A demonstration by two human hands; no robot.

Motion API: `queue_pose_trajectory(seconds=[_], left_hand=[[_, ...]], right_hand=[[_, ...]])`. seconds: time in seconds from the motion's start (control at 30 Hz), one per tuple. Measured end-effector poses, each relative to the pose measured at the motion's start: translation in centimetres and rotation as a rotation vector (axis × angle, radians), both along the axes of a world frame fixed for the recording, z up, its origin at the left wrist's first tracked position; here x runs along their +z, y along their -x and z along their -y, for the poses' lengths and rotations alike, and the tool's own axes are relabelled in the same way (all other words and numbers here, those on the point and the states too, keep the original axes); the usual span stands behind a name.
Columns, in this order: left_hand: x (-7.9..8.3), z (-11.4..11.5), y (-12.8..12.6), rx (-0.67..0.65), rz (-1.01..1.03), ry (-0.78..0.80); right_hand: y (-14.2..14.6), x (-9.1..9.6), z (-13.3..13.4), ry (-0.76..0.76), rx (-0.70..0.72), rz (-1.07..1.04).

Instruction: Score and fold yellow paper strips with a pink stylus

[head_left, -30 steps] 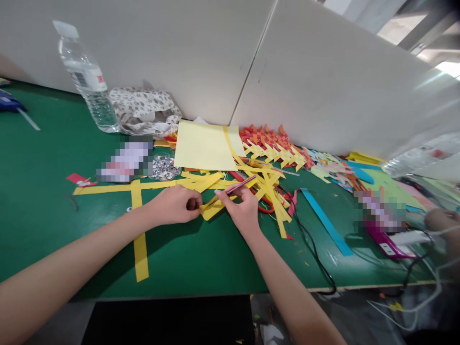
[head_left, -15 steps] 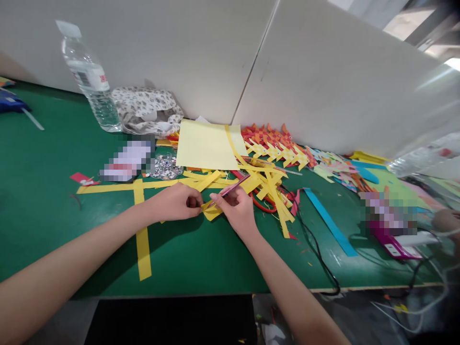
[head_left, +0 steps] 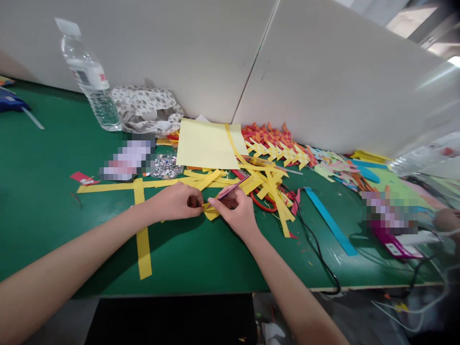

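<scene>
My left hand is closed, its thumb and fingertips pinching the left end of a small folded piece of yellow paper. From the right, my right hand is closed round a slim pinkish-purple pointed tool, held like a pen; its exact kind is unclear. The tool's lower tip meets the yellow paper between my hands. Just behind my hands lies a loose heap of yellow paper strips. Red scissor handles show partly under that heap. One long yellow strip passes beneath my left forearm.
A pale yellow sheet, orange and yellow woven paper fish and a bag of googly eyes lie behind. A phone and water bottle stand left. Right are a blue strip, black cable and another person's hand.
My hands stay almost in place on the yellow paper. The tool in my right hand has tilted slightly, and its tip has shifted a little.
</scene>
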State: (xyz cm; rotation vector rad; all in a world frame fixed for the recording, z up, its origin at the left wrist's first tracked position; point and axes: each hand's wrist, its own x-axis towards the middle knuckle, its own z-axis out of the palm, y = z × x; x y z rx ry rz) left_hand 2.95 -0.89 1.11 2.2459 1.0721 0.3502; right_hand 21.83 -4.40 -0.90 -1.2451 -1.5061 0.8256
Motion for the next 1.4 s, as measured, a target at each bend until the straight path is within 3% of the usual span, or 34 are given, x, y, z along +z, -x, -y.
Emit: queue_pose_trajectory(seconds=[0.4, 0.9, 1.4], left_hand=[[0.09, 0.12, -0.27, 0.027, -0.043, -0.002], [0.34, -0.05, -0.36, 0.032, -0.066, 0.048], [0.32, -0.42, 0.06, -0.014, -0.011, 0.142]], right_hand=[[-0.09, 0.19, -0.18, 0.051, 0.062, 0.029], [-0.09, 0.10, -0.22, 0.125, 0.069, -0.155], [-0.28, -0.32, -0.24, 0.133, 0.121, -0.072]])
